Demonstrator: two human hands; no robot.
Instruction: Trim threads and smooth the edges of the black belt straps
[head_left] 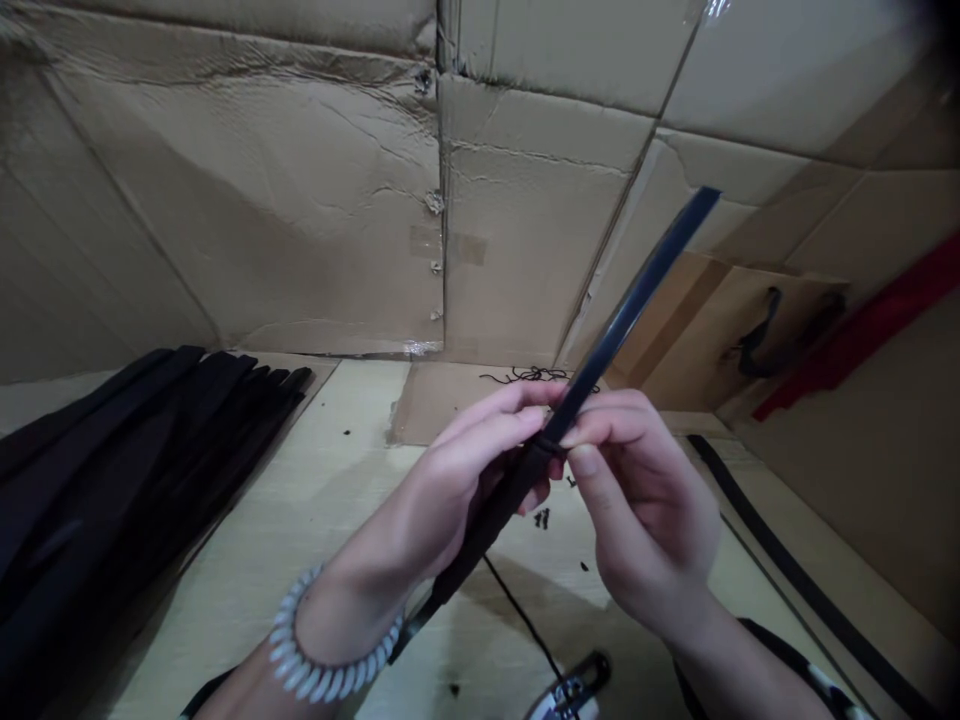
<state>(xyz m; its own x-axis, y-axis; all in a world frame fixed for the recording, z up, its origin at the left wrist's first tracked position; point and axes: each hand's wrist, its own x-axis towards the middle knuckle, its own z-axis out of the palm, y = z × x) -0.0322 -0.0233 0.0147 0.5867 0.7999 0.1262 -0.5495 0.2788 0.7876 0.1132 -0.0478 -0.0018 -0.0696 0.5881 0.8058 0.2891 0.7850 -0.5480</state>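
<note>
A long dark strip (626, 315) is held slantwise above the table, its lower end near the left wrist and its upper end up against the view of the cardboard. A thicker black sleeve (495, 515) covers its lower middle. The left hand (457, 470) has its fingers curled round the sleeve, the thumb lying along its top end. The right hand (652, 500) has thumb and forefinger nearly closed, pinching where sleeve and strip meet. A pale coiled band (300, 670) rings the left wrist.

Below is a pale, wood-toned table (247, 530), dotted with dark scraps (541, 519). A black cord (525, 610) runs to a metal-and-black tool (577, 685), cut off by the bottom edge. Black threads (536, 374) lie on a cardboard sheet (427, 395) at the back.

Black fabric pieces (150, 470) are heaped at left; a black strap (787, 570) curves along the right. Creased, taped cardboard walls (300, 200) rise behind, with a red strip (862, 330) at right.
</note>
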